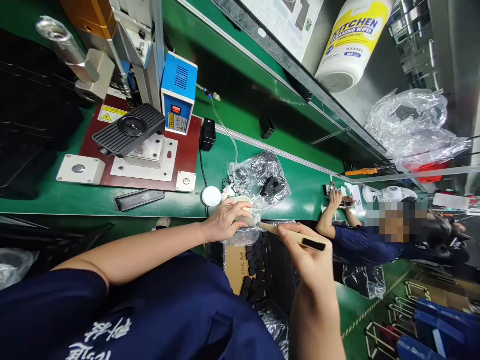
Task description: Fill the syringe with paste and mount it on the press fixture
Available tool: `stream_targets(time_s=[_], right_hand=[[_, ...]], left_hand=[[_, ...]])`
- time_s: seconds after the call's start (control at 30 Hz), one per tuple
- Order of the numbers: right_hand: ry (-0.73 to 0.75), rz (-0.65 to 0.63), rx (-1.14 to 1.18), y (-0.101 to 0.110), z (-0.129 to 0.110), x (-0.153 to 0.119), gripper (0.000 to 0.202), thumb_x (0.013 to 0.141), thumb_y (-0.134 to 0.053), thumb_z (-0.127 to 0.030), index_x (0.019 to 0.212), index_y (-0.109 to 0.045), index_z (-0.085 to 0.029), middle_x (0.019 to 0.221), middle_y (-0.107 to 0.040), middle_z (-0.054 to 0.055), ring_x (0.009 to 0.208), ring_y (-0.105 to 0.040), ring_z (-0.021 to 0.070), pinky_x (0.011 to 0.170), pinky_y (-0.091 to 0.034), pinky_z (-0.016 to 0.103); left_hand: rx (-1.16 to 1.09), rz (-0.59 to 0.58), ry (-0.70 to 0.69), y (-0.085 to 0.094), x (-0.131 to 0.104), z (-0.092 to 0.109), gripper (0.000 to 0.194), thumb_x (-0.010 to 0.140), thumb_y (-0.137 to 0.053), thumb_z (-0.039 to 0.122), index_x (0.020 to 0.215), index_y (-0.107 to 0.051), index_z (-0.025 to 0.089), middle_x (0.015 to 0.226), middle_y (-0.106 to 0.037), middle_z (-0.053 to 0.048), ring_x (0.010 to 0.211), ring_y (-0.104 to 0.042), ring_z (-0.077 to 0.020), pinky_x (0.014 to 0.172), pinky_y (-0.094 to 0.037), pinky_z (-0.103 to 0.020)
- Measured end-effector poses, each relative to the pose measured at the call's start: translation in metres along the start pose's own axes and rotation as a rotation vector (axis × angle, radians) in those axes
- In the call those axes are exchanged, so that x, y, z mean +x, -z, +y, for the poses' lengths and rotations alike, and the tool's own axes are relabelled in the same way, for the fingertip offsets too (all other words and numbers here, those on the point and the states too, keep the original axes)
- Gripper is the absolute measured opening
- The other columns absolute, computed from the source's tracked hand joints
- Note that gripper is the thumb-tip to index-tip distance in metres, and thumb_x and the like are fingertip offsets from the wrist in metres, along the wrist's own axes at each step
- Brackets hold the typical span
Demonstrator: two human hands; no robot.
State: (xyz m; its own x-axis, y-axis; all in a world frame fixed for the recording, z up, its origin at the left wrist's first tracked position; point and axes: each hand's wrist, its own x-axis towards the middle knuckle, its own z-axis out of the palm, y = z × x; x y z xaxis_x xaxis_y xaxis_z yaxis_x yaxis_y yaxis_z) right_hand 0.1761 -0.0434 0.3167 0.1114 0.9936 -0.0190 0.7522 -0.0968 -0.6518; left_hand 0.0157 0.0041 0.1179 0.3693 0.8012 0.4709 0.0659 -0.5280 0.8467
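My left hand (225, 221) has its fingers wrapped round a small pale round piece (243, 204) at the bench's front edge. Between the fingers of my right hand (305, 250) is a wooden-handled tool (273, 230) with a black patch on its handle. The tool's tip points left and meets something whitish beside my left fingers; what it touches is too small to tell. A white round lid-like disc (212, 196) lies left of the piece. Behind my hands, a clear plastic bag (277, 172) holds dark parts.
On the left stands a press fixture (150, 165) bearing a black ribbed part (129, 130), beside a blue box (180, 92). A dark tray (138, 200) lies in front. Below my hands is a carton (236, 267) with black parts. Another person (360, 240) works at right.
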Motion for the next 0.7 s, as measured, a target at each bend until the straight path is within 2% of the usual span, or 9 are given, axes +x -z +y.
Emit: stream_targets(time_s=[0.13,0.27,0.37,0.47,0.6,0.7], right_hand=[[0.045,0.126,0.001,0.0008,-0.0055,-0.0019,0.008,0.077,-0.073,-0.027,0.080,-0.075,-0.020,0.074,-0.071,0.004,0.063,-0.063,0.0167,0.055,-0.049,0.029],[0.040,0.019,-0.005,0.0027,-0.0012,-0.0018,0.009,0.079,-0.071,-0.028,0.076,-0.075,-0.021,0.067,-0.069,0.003,0.058,-0.061,0.0163,0.052,-0.047,0.029],[0.033,0.070,0.005,0.0043,0.0030,-0.0033,0.008,0.078,-0.072,-0.027,0.080,-0.075,-0.020,0.072,-0.070,0.004,0.062,-0.062,0.0168,0.056,-0.048,0.029],[0.011,0.029,0.005,0.0050,0.0024,-0.0059,0.010,0.079,-0.071,-0.028,0.077,-0.075,-0.019,0.067,-0.068,0.002,0.060,-0.061,0.0154,0.055,-0.046,0.027],[0.031,0.056,0.015,0.0061,-0.0032,-0.0078,0.009,0.078,-0.072,-0.027,0.082,-0.075,-0.019,0.073,-0.070,0.003,0.064,-0.061,0.0154,0.057,-0.046,0.027],[0.021,-0.003,0.006,0.0087,-0.0065,-0.0091,0.008,0.079,-0.072,-0.027,0.078,-0.075,-0.020,0.069,-0.069,0.002,0.061,-0.060,0.0144,0.055,-0.045,0.026]], left_hand=[[0.006,0.003,0.015,0.0008,-0.0003,-0.0001,0.046,0.088,-0.062,0.021,0.129,-0.042,0.021,0.097,-0.075,-0.003,0.098,-0.068,-0.0235,0.089,-0.044,-0.041],[-0.008,-0.026,0.024,0.0004,-0.0012,0.0004,0.045,0.089,-0.060,0.021,0.129,-0.042,0.021,0.096,-0.075,-0.003,0.095,-0.069,-0.0228,0.090,-0.044,-0.041],[-0.009,-0.029,0.037,-0.0001,-0.0021,0.0005,0.044,0.089,-0.060,0.021,0.129,-0.042,0.021,0.096,-0.075,-0.004,0.095,-0.069,-0.0233,0.091,-0.044,-0.042],[-0.019,-0.044,0.031,0.0003,-0.0027,0.0003,0.042,0.090,-0.058,0.021,0.129,-0.042,0.021,0.096,-0.075,-0.004,0.096,-0.069,-0.0232,0.092,-0.043,-0.043],[-0.006,-0.038,0.016,0.0013,-0.0045,-0.0010,0.041,0.090,-0.058,0.020,0.128,-0.042,0.020,0.098,-0.076,-0.005,0.095,-0.070,-0.0229,0.090,-0.043,-0.042],[0.010,-0.023,0.005,0.0016,-0.0062,-0.0029,0.040,0.090,-0.059,0.020,0.127,-0.042,0.020,0.099,-0.076,-0.005,0.092,-0.070,-0.0226,0.088,-0.043,-0.042]])
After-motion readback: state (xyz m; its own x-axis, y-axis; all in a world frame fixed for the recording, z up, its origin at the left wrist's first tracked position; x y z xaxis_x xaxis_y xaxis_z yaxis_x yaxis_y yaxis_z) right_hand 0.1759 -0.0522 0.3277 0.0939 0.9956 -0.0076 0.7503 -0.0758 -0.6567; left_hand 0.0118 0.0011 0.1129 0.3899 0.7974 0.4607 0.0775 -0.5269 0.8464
